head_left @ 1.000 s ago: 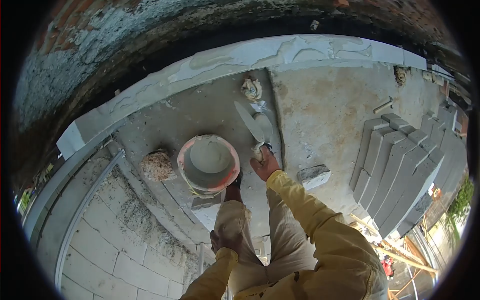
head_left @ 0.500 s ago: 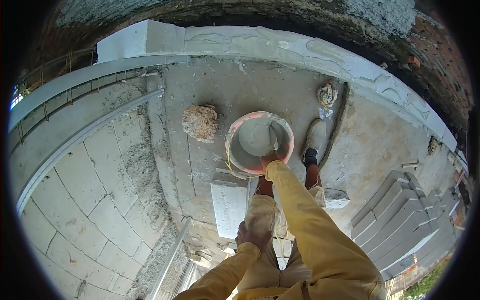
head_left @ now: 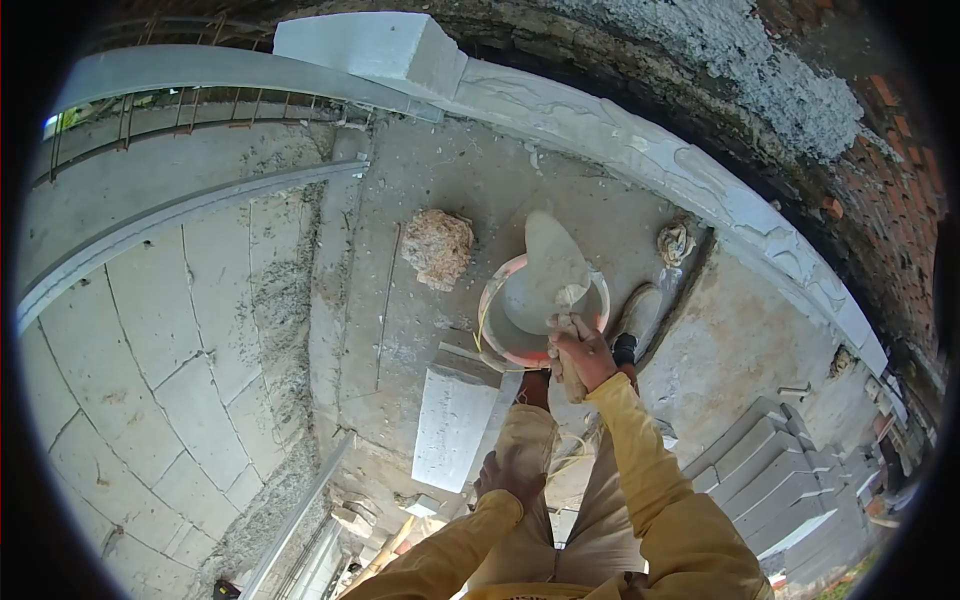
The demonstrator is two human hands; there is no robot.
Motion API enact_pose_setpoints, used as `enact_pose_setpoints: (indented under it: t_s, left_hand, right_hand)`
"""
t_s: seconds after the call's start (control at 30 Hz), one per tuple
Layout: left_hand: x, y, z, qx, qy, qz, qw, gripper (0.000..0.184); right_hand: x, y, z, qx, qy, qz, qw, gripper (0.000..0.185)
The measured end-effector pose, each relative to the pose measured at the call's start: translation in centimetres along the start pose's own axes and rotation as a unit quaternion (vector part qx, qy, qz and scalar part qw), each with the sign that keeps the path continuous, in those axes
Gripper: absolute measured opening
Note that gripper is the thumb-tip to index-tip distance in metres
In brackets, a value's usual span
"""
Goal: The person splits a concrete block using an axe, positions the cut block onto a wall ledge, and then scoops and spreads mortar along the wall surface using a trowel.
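Observation:
My right hand (head_left: 585,355) is closed round the handle of a trowel (head_left: 556,250). Its broad blade, coated in wet grey mortar, is over the bucket and points away from me. Below it the round bucket (head_left: 488,305) stands on the floor by my feet, its reddish rim smeared with mortar. Grey mortar (head_left: 522,312) shows inside, partly hidden by the blade. My left hand (head_left: 512,475) rests on my left knee (head_left: 525,432), fingers spread over the trouser cloth, holding no tool.
A pale block (head_left: 455,425) lies left of my leg. Beyond the bucket are a rough lump (head_left: 438,250) and a crumpled wad (head_left: 676,243). A low wall (head_left: 640,140) topped with mortar curves ahead, bearing a white block (head_left: 380,45). Grey blocks (head_left: 770,460) are stacked at right.
The trowel has come up out of the bucket, its blade now showing above the rim. My view has turned somewhat; my left hand stays on the knee.

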State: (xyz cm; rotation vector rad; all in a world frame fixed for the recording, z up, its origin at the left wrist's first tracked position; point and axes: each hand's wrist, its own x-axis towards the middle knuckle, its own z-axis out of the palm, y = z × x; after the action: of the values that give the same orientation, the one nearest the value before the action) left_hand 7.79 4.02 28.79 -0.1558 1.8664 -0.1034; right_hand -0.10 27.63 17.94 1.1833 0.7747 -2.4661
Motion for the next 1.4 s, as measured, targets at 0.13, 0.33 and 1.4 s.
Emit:
enact_pose_setpoints:
  t_s: [0.13, 0.33, 1.4]
  left_hand:
    - [-0.2, -0.2, -0.4, -0.008, 0.001, 0.003, 1.0, 0.084]
    - [-0.2, -0.2, -0.8, -0.006, -0.017, -0.003, 1.0, 0.085]
    - [0.0, 1.4, -0.3, 0.019, -0.027, -0.016, 0.999, 0.082]
  right_hand:
    - [7.9, -5.8, 1.1, -0.281, 0.104, -0.164, 0.94, 0.049]
    - [17.0, -12.3, 1.6, -0.654, 0.294, -0.242, 0.654, 0.053]
    - [-1.3, 7.9, -5.6, -0.296, 0.192, 0.096, 0.931, 0.045]
